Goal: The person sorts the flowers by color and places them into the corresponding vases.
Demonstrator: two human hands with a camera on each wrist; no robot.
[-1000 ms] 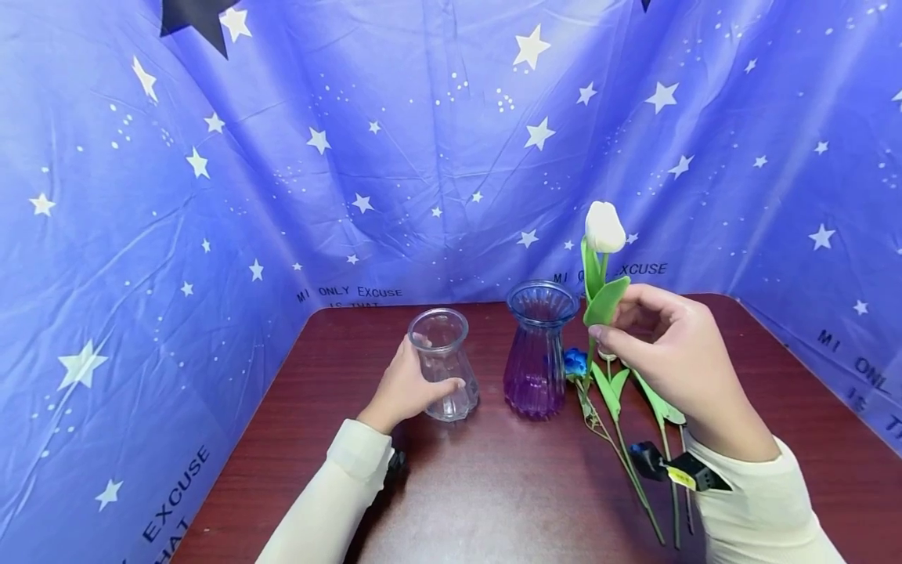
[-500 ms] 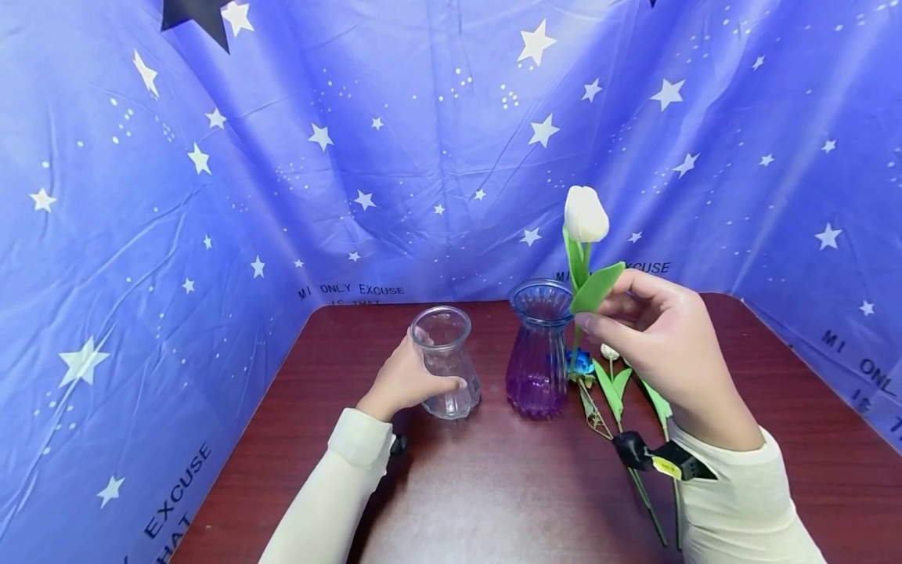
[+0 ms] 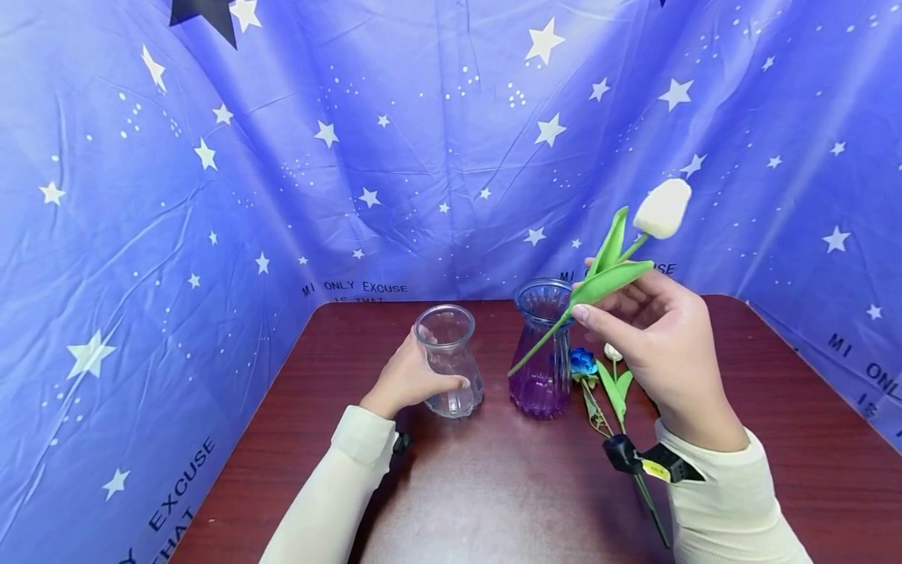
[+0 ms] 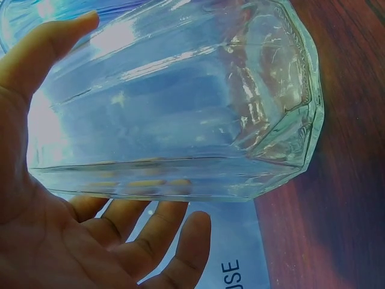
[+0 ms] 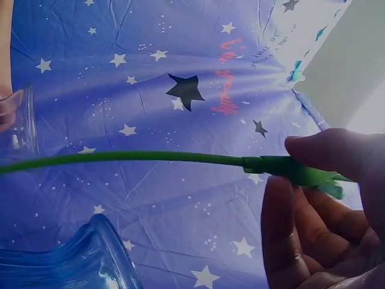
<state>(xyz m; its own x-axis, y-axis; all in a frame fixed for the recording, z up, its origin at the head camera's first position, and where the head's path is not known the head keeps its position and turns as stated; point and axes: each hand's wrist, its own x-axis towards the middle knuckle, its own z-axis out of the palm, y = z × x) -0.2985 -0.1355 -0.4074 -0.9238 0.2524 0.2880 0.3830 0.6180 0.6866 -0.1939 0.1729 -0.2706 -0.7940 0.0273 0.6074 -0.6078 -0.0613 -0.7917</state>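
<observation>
My left hand (image 3: 407,382) holds a clear glass vase (image 3: 454,372) upright on the table, thumb on the near side. In the left wrist view its fingers (image 4: 123,220) curve along one side of the faceted vase (image 4: 162,108). My right hand (image 3: 669,345) pinches an artificial white tulip (image 3: 610,280) between thumb and fingertips, just below the leaves. The tulip slants, with its head up to the right and its stem end down to the left. Its stem (image 5: 150,156) passes in front of a blue-to-purple ribbed vase (image 3: 543,384) in the head view.
A blue flower (image 3: 583,364) and another white tulip (image 3: 613,353) lie on the dark red table (image 3: 479,501), partly under my right forearm. A blue starry cloth (image 3: 423,157) surrounds the table at the back and sides. The ribbed vase stands right of the clear one.
My right hand has shifted a little left and tilted the tulip from upright to slanting, its head swinging right and its stem end left. My left hand stays on the clear vase.
</observation>
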